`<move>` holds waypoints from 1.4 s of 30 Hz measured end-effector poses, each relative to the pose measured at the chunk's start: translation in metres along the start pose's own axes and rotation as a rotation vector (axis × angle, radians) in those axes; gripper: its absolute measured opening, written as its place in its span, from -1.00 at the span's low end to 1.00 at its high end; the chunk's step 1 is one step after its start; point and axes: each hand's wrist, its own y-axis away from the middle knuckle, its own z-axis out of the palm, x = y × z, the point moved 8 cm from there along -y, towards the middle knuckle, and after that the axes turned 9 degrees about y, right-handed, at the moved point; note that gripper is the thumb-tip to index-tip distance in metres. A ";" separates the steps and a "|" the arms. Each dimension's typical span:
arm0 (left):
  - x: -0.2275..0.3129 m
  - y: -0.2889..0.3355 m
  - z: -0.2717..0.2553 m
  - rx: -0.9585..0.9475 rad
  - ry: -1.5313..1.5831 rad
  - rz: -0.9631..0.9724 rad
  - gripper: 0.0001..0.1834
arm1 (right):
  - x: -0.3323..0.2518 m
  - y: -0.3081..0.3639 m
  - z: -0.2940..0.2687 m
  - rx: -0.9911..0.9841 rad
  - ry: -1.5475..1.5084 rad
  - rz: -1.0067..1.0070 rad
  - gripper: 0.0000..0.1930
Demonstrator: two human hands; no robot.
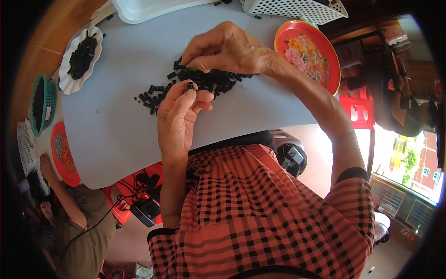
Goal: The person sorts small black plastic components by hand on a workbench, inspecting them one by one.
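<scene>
Left hand (179, 109): pinching one small black cylinder (190, 86). Right hand (227, 51): narrow, over the black cylinder pile (216, 83), inward from the desk (116, 135) near edge; contents we cannot tell. Step, we judge: picking; next calls for precise pinching.

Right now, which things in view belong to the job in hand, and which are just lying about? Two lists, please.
Job in hand:
left hand, pinching a small black piece
right hand, at the pile of black parts
probably the white scalloped dish holding similar black pieces

Apparently just lying about:
black box with cables
white tray beyond the pile
</scene>
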 end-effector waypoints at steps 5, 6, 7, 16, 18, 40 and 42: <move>-0.014 -0.005 0.010 -0.074 -0.003 -0.066 -0.78 | 0.009 0.033 0.009 0.126 -0.310 0.006 -0.87; -0.017 -0.006 0.013 -0.098 -0.009 -0.078 -0.77 | 0.014 0.038 0.011 0.149 -0.376 0.026 -0.87; -0.019 -0.006 0.016 -0.103 -0.016 -0.086 -0.77 | 0.018 0.043 0.012 0.175 -0.402 0.069 -0.87; -0.025 -0.009 0.032 -0.132 -0.083 -0.129 -0.77 | 0.031 0.067 0.008 0.313 -0.560 0.023 -0.88; -0.032 -0.009 0.034 -0.172 -0.004 -0.229 -0.80 | 0.032 0.068 0.007 0.301 -0.565 -0.017 -0.89; -0.016 -0.013 0.031 -0.059 -0.207 -0.069 -0.81 | 0.007 0.071 0.009 0.467 0.086 -0.299 -0.54; -0.017 -0.013 0.030 -0.053 -0.188 -0.061 -0.81 | 0.003 0.074 0.011 0.539 0.263 -0.396 -0.55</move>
